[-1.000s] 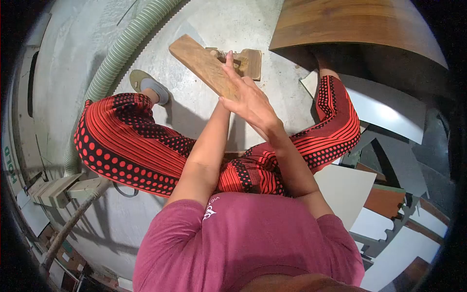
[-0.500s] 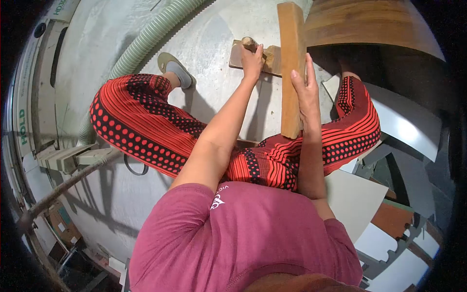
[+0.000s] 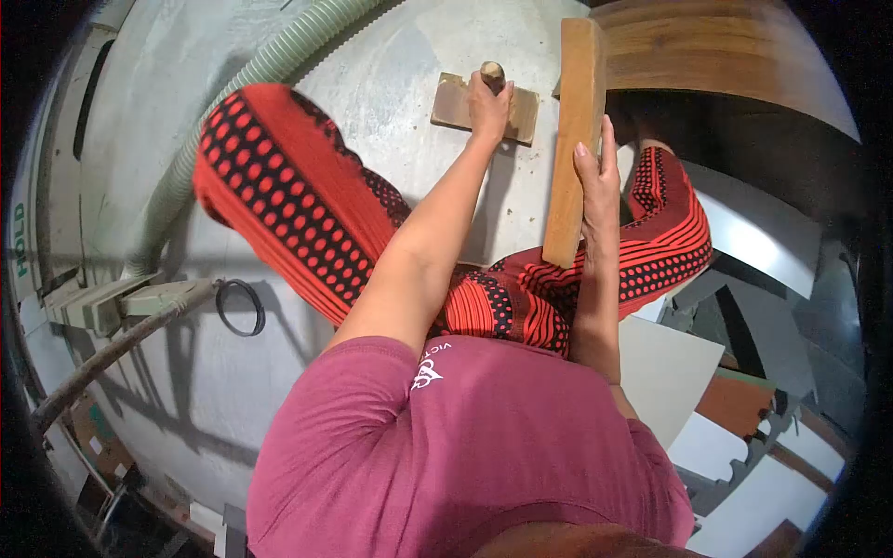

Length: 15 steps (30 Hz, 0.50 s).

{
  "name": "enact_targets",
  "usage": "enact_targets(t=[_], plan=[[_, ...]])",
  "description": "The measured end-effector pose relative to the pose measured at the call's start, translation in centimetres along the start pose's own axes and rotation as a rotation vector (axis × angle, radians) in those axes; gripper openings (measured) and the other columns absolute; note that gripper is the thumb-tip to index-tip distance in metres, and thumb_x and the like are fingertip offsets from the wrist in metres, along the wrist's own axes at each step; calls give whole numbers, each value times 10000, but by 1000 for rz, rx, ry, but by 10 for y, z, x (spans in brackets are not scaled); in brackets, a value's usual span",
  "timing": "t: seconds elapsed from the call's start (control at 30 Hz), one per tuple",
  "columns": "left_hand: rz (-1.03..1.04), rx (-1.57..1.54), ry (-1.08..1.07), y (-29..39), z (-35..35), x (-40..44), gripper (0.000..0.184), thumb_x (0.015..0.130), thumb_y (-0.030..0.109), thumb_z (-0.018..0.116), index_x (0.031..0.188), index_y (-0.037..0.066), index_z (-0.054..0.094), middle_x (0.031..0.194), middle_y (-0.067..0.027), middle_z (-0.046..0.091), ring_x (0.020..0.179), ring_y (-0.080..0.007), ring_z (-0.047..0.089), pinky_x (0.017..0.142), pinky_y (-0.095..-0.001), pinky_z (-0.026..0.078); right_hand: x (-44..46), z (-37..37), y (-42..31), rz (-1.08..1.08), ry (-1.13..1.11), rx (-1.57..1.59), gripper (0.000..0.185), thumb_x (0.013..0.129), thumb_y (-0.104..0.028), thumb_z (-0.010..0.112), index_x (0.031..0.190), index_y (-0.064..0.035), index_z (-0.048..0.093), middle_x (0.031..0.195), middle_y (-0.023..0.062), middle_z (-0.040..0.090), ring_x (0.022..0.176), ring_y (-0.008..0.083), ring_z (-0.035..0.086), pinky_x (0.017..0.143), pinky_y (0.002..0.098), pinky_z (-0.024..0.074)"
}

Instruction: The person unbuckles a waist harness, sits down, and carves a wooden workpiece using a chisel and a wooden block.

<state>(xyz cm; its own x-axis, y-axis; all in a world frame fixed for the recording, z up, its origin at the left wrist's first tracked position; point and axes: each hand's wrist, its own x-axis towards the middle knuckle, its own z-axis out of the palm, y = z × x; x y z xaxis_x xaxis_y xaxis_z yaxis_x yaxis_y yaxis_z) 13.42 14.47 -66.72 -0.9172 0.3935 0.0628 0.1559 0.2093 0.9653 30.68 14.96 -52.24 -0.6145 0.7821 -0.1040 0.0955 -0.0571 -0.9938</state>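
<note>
My left hand (image 3: 488, 113) is closed round the upright round handle (image 3: 493, 74) of a flat wooden block (image 3: 453, 100) on the pale floor. To the right, my right hand (image 3: 598, 181) steadies a long, thick wooden beam (image 3: 572, 149), its thumb on the near face and its fingers straight along the right side. The beam's lower end is close to my thigh, and whether it rests there I cannot tell. A narrow strip of floor separates block and beam.
A ribbed pale green hose (image 3: 279, 60) runs along the upper left. A curved wood-grain panel (image 3: 716, 56) fills the upper right. Flat sheet offcuts (image 3: 670, 363) lie at right. A black ring (image 3: 240, 309) and a pole (image 3: 121, 358) are at left.
The beam and my right hand have shifted slightly right. The handled block has turned a little, with my left hand still on its handle. My left knee has come up, hiding the slippered foot.
</note>
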Motion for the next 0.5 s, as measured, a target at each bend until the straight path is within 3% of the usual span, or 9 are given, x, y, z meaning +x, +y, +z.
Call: enact_targets(t=[0.17,0.2,0.23,0.3,0.37,0.43,0.5], plan=[[6,-5,51,-6,9,4,439,729,148,737,1026,-11,456,1000,-225,534,951,-406,525,815,-459,429,-30,0,-38,-17,88,29,698,887,-207,577,1439,1,203,1386,156,359,1213,184,420,1000,288,350],[23,33,49,-12,9,4,508,740,248,739,1073,-29,473,1023,-247,561,969,-411,540,830,-454,439,-37,0,-48,-12,123,43,692,886,-191,577,1441,-9,206,1377,141,369,1187,175,437,984,279,363],[14,17,47,-18,10,4,508,740,248,739,1073,-29,473,1023,-247,561,969,-411,540,830,-454,439,-43,-1,-55,-4,155,58,687,885,-175,576,1443,-18,208,1368,125,379,1160,166,454,968,270,375],[46,10,60,-23,10,6,496,731,233,746,1059,-25,477,1000,-241,560,963,-406,537,833,-451,436,-48,-14,-67,-47,190,-5,682,885,-188,573,1443,-26,214,1350,91,410,1150,180,474,949,281,399],[21,-17,82,-23,12,9,469,720,188,744,1040,-17,470,1003,-229,548,978,-402,519,845,-454,425,-52,-19,-94,-36,157,-7,710,877,-237,584,1441,-25,208,1318,116,433,1121,200,506,939,296,415],[-13,-30,97,-23,15,9,446,709,143,743,1020,-9,462,1005,-218,537,993,-399,501,856,-457,415,-49,3,-127,-143,183,-10,600,871,-275,589,1381,-76,342,1069,70,524,909,149,538,823,283,453],[-25,-1,58,-21,16,10,460,709,176,746,1024,-12,468,1019,-212,541,1001,-385,501,873,-452,401,-37,5,-145,-157,88,26,564,856,-306,599,1325,-71,392,977,58,513,835,143,495,783,279,435]])
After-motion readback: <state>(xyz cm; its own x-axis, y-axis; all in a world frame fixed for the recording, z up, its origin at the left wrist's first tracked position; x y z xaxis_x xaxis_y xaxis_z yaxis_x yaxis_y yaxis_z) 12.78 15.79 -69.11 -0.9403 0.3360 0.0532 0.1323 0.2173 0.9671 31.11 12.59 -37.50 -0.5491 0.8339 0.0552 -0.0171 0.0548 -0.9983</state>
